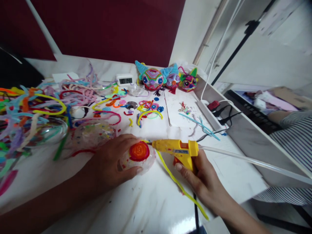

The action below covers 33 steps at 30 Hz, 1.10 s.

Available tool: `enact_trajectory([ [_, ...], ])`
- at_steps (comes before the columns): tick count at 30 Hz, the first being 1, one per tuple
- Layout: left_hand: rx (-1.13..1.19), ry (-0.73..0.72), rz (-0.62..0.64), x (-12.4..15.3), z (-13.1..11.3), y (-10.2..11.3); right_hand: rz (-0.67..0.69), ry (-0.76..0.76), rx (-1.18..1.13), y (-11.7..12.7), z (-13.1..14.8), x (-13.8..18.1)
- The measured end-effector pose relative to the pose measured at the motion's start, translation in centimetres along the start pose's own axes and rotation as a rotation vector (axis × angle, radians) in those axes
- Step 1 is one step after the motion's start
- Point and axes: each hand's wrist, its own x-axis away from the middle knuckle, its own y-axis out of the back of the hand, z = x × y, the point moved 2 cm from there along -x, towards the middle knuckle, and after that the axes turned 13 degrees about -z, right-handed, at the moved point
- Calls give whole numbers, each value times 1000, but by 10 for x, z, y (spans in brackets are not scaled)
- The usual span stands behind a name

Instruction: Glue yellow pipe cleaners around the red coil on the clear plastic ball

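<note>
My left hand is wrapped round a clear plastic ball that carries a red and orange spiral of pipe cleaner on its top. My right hand grips the handle of a yellow glue gun, a clear glue stick sticking out of its back. The gun's nozzle touches the right edge of the spiral. A yellow pipe cleaner trails from the ball toward the table's near edge, passing under the gun.
A heap of coloured pipe cleaners covers the left of the white table. Three decorated balls and a small digital clock stand at the back. A power strip with cables lies at the right. A striped sleeve shows at far right.
</note>
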Motion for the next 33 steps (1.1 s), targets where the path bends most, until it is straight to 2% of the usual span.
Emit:
enact_trajectory([
  [5, -15, 22, 8, 3, 4, -2, 37, 5, -17, -2, 1, -6],
  [11, 6, 18, 4, 0, 3, -3, 57, -94, -103, -9, 3, -7],
  [15, 11, 8, 10, -2, 2, -2, 15, -53, -75, -8, 8, -6],
  [18, 18, 23, 19, -2, 2, -1, -1, -37, -63, -6, 6, -1],
  [22, 31, 28, 31, -2, 3, -1, -11, -87, -84, -5, -4, 10],
  [26, 30, 52, 30, -1, 5, -2, -65, -60, -10, 0, -10, 19],
  [33, 29, 53, 28, -2, 6, -1, 7, -77, -37, 8, -13, 27],
])
